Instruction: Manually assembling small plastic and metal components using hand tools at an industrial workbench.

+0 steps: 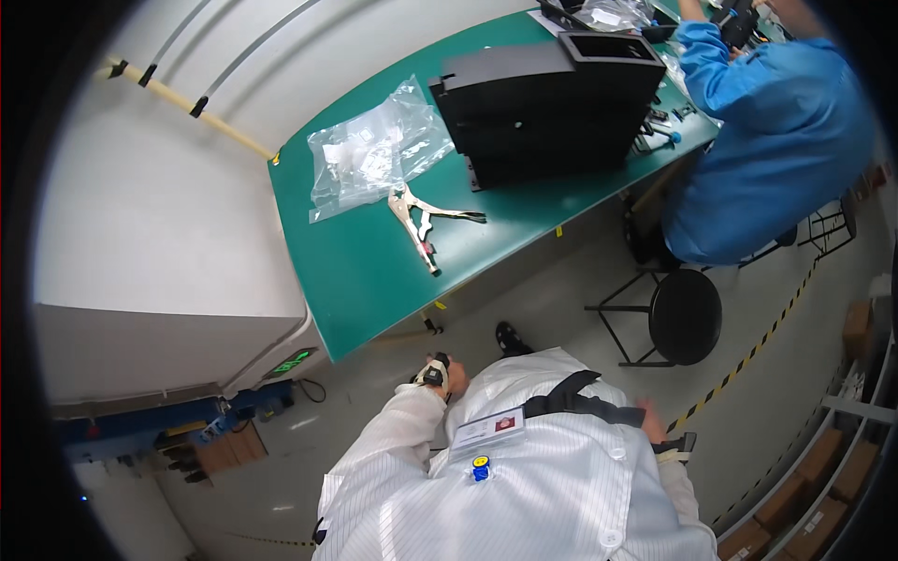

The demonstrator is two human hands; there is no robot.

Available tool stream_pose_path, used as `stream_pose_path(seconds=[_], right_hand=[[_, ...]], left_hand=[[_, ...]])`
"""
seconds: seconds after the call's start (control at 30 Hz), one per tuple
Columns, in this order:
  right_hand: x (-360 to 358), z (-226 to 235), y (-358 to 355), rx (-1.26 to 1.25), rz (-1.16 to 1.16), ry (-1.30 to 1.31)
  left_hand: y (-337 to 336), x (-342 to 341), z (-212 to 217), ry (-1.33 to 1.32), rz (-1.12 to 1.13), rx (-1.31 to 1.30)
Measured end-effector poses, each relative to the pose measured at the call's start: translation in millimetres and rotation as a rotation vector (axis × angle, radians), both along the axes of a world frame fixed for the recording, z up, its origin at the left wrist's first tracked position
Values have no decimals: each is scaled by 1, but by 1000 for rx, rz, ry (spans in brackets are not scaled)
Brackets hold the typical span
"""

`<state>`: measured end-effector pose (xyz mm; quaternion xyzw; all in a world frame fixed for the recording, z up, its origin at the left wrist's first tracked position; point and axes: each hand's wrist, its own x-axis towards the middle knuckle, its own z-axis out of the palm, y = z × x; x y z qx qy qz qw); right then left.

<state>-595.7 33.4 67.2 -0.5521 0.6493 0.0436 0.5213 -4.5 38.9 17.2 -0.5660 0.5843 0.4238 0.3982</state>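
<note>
My left hand hangs below the front edge of the green table, beside my white striped coat, with a small dark device strapped at its wrist. Its fingers are mostly hidden. Down at my other side is my right hand, smeared by motion, with a dark strapped device at its wrist too. Neither hand touches anything on the table. Closest to them on the tabletop lie metal locking pliers, handles spread apart. Behind these is a crumpled clear plastic bag, and to the right stands a large black boxy housing.
The green table spans the area ahead. A co-worker in blue sits at its right end among small tools and parts. A round black stool stands on the floor. Shelves with cardboard boxes line the lower right.
</note>
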Motion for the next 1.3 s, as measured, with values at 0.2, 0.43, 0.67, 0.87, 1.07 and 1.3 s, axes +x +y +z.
stream_pose_path(seconds=[0.2,0.43,0.67,0.87,1.07,1.3], right_hand=[[10,87,7,-155,-420,-472],[-11,93,96,-92,-485,-871],[-70,14,236,81,-531,-461],[-84,-46,328,231,-541,-129],[-105,-80,322,-95,-1038,-20],[-192,-83,227,-383,-1068,196]], left_hand=[[4,-59,40,-143,-107,-395],[-34,-211,105,89,-581,-648],[-31,-302,149,571,-696,-855],[-44,-320,198,689,-684,-934],[-74,-326,235,701,-678,-1059],[-114,-314,267,748,-665,-1137]])
